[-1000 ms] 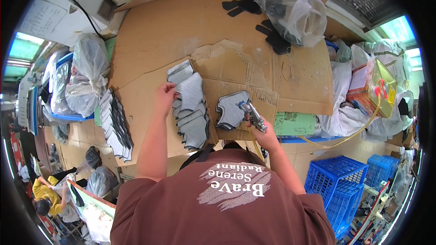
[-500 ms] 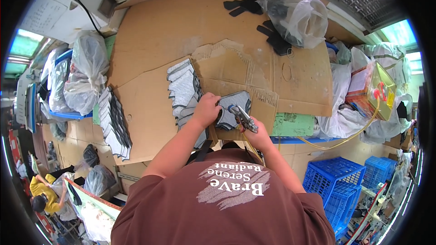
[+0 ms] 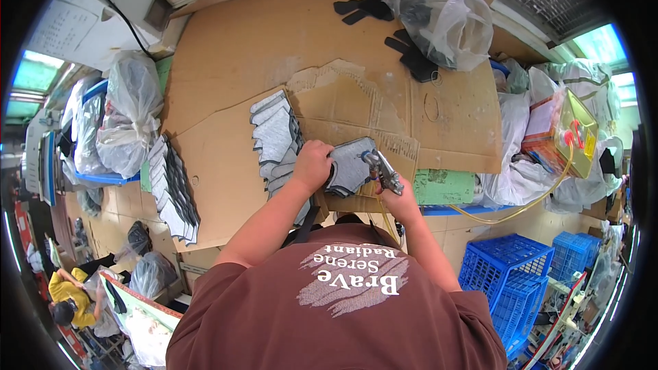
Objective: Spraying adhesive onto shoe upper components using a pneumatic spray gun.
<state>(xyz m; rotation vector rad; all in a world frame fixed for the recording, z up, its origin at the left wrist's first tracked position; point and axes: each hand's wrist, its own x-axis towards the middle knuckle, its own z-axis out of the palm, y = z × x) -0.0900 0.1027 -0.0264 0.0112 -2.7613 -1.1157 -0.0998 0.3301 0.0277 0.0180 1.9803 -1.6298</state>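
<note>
Presently: spray gun (image 3: 385, 173) at a stack of grey pieces (image 3: 351, 168)

Right hand (image 3: 401, 196): fingers bent closely round the handle of the spray gun, no gap showing in the grip. Gun silvery, with a small blue part at its nozzle end; held tilted, nozzle toward the upper left, over the right side of the stack. Contact between nozzle and top piece — cannot be told.

Left hand (image 3: 314, 164): back uppermost, fingers curled, set at the left edge of the stack. Fingertips mostly hidden; how far thumb and fingers stand apart, and whether the edge is pinched or only touched, cannot be told.

Obscured: lower part of the middle row of overlapping grey pieces (image 3: 275, 127), covered by left hand and forearm; trigger, too small to make out; yellow hose (image 3: 507, 221), running from the metal can (image 3: 581, 136) at the right and lost from sight near the right forearm; dark contents of the plastic bag (image 3: 445, 27), blurred by its folds.

Stack: on the cardboard (image 3: 226, 48), near the person, between the 2 hands and right of the middle row. Top piece flat, light grey, finely mottled, curved in outline; dark edges visible beneath at the lower left. Number of layers unreadable. Further row of overlapping pieces (image 3: 171, 190), dark-edged, well apart at the left.
</note>
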